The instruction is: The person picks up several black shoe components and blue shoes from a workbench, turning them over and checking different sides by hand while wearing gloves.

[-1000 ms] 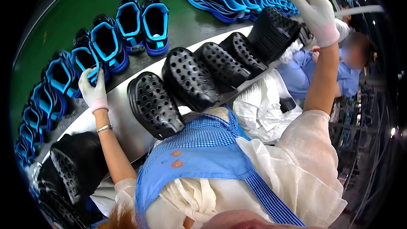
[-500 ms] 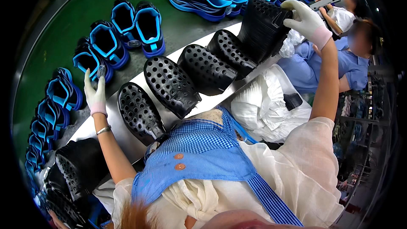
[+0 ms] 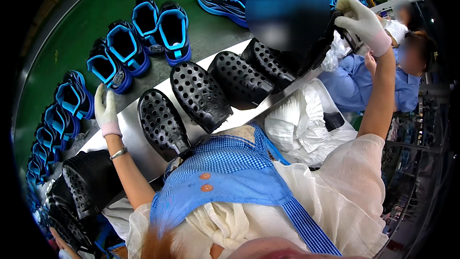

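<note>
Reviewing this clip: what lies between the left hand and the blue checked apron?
In the head view, a stretch of silvery surface, then a black perforated piece, lie between the left hand and the apron.

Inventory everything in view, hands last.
Worktop: one, green, upper left
Sneakers: many, black and blue, in rows on the worktop
Metal ledge: one, silver, along the worktop
Perforated insole stacks: at least four, black, on the ledge; more lower left
Crumpled sheeting: one pile, white, right of centre
Co-workers: two, blue and white clothing, right
Apron: one, checked blue, lower centre
Bracelet: one, silver, left wrist
Left hand: one, white-gloved, near the sneakers
Right hand: one, white-gloved, upper right
</note>
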Demonstrator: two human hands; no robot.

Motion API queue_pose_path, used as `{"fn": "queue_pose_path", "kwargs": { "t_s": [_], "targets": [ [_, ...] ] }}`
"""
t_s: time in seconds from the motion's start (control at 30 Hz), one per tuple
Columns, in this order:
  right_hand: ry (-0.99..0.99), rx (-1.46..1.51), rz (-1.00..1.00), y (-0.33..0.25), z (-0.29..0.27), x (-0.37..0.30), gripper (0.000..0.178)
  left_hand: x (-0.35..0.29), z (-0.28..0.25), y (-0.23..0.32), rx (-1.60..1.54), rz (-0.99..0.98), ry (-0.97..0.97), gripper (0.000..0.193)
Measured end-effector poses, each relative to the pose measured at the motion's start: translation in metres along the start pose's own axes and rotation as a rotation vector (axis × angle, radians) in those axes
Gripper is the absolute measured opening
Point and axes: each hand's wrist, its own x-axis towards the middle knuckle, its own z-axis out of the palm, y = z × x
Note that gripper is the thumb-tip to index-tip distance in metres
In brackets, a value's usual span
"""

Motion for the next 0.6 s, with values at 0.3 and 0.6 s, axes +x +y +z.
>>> {"fn": "queue_pose_path", "kwargs": {
  "t_s": [0.3, 0.6],
  "targets": [
    [0.146, 0.341, -0.365, -0.129, 0.032, 0.030, 0.043, -0.003, -0.001, 0.073, -0.476, 0.124, 0.032, 0.054],
    [-0.224, 0.372, -0.836, -0.303, 0.201, 0.072, 0.037, -0.052, -0.006, 0.132, -1.410, -0.194, -0.227, 0.046]
  ]
}}
